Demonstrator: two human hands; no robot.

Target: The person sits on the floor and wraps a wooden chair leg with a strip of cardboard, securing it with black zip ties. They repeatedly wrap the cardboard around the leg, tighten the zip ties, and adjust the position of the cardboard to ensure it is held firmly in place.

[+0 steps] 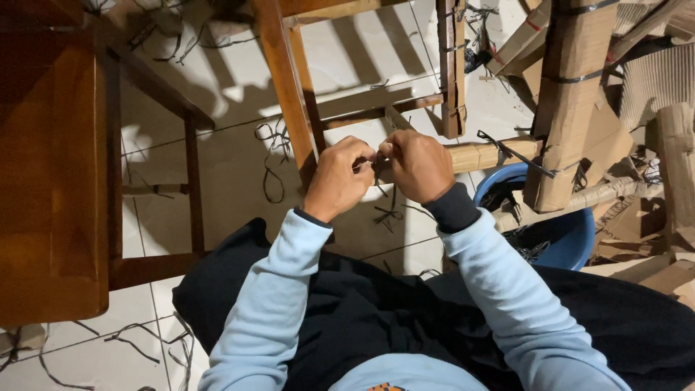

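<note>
You are pinching a thin dark strap (375, 161) between your left hand (339, 178) and your right hand (418, 165), fingers of both curled tight around it, knuckles nearly touching. You are holding it above the white tiled floor (232, 166), just beside the brown wooden chair frame (289, 87). A blue plastic basin (572, 235) is sitting near your right sleeve, among cardboard-wrapped pieces (572, 101).

Clad in a loose, light blue long-sleeved top, with a darker knit inner cuff showing at the right wrist. Black trousers below. Bare left hand (339, 181) and right hand (420, 165), no gloves or rings visible.
</note>
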